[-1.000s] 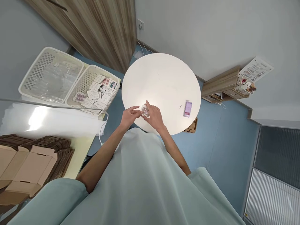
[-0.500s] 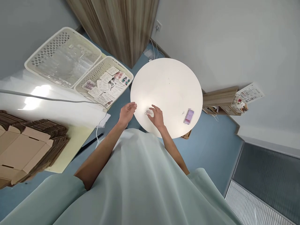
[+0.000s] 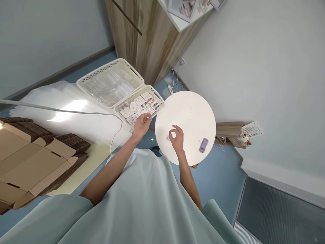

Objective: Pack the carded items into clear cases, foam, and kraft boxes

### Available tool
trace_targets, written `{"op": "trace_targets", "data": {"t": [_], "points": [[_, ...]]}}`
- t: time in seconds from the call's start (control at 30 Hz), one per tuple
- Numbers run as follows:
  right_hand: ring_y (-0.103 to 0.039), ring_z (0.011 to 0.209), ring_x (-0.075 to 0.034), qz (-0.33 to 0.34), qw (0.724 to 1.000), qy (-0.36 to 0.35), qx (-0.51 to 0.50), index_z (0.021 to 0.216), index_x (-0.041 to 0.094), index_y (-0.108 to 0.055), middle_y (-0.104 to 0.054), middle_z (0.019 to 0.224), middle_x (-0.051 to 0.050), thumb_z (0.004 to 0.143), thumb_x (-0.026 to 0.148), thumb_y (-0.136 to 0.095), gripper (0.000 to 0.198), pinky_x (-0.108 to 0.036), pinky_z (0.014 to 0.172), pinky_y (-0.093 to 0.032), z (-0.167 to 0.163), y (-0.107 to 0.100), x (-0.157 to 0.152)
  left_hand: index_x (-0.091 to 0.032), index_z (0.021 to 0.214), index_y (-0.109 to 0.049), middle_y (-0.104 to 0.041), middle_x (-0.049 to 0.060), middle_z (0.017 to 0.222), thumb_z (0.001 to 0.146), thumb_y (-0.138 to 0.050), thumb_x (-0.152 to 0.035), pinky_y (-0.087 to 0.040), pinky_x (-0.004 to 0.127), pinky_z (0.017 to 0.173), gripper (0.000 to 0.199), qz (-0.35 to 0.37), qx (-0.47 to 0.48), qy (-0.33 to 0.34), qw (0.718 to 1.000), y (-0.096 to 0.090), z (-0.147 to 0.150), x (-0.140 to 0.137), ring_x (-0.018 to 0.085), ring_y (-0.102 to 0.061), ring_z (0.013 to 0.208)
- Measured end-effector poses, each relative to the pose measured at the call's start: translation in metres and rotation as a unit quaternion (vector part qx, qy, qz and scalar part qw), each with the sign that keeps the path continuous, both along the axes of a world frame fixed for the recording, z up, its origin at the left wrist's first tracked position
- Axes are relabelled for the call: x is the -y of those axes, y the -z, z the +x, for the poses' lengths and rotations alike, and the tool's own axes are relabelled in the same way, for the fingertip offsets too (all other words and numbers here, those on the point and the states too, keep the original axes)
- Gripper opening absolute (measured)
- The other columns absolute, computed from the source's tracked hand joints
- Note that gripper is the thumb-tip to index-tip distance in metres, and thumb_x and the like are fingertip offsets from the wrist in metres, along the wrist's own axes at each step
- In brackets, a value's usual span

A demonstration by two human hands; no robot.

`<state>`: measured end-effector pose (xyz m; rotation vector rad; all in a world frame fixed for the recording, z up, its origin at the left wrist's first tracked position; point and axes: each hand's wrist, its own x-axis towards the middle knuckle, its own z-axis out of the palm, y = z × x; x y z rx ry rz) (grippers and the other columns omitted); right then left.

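Observation:
My left hand (image 3: 142, 126) is at the near edge of a white basket of cards (image 3: 157, 116), its fingers pressed together. Anything between them is too small to make out. Over the round white table (image 3: 188, 105), my right hand (image 3: 177, 139) curls its thumb and index finger into a ring, tips meeting. Whatever that pinch may hold is not visible. Just left of it lies a small cluster of shiny bits (image 3: 167, 137) on the tabletop. The cards (image 3: 139, 100) in the basket are printed, and some carry rows of coloured pieces.
A second white basket (image 3: 79, 82) holds clear plastic packs. A blurred purple item (image 3: 203, 145) lies at the table's right. Flattened cardboard boxes (image 3: 33, 162) are stacked at left, with a grey cable (image 3: 76, 111) crossing above. A wooden cabinet (image 3: 149, 40) stands behind.
The view has shifted, showing more of the cabinet. My left hand has moved toward the card basket. My right thumb and index finger, apart before, now meet.

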<state>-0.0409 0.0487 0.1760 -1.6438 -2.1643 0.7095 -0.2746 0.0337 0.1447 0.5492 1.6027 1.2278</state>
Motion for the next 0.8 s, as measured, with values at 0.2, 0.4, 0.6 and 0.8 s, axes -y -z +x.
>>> {"op": "trace_targets", "data": {"t": [0.2,0.4,0.6,0.8], "points": [[-0.059,0.143,-0.028,0.007,1.000,-0.028,-0.001,0.090,0.024,-0.070,-0.072,0.141,-0.012,0.099,0.020,-0.059,0.015,-0.052,0.122,-0.044,-0.047,-0.018,-0.002,-0.023,0.126,-0.069,-0.070,0.015,0.140,0.088,-0.065,-0.037,-0.052,0.049,0.112,0.041,0.030,-0.085,-0.045,0.995,0.009,-0.059,-0.024,0.032,-0.067,0.127],[-0.058,0.144,-0.029,0.005,0.999,-0.041,0.016,0.095,0.025,-0.073,-0.072,0.141,-0.012,0.100,0.023,-0.059,0.015,-0.054,0.124,-0.043,-0.070,-0.036,-0.002,-0.019,0.136,-0.065,-0.061,0.020,0.143,0.080,-0.078,-0.033,-0.029,0.064,0.130,0.060,0.038,-0.172,-0.086,0.981,0.036,-0.120,-0.057,0.046,-0.047,0.148],[-0.059,0.143,-0.028,0.011,0.999,-0.042,0.028,0.098,0.025,-0.074,-0.072,0.140,-0.012,0.102,0.028,-0.060,0.015,-0.053,0.122,-0.046,-0.078,-0.039,0.002,-0.012,0.146,-0.054,-0.042,0.024,0.165,0.090,-0.081,-0.025,-0.015,0.065,0.132,0.063,-0.010,-0.216,-0.096,0.972,0.047,-0.168,-0.089,0.044,-0.026,0.159],[-0.059,0.143,-0.028,0.002,0.999,-0.032,0.025,0.100,0.026,-0.075,-0.073,0.139,-0.012,0.102,0.029,-0.062,0.014,-0.055,0.122,-0.046,-0.084,-0.038,0.005,0.005,0.136,-0.050,-0.035,0.034,0.168,0.098,-0.067,-0.007,-0.008,0.064,0.128,0.043,-0.074,-0.239,-0.051,0.967,0.052,-0.205,-0.114,0.039,-0.020,0.157]]}}
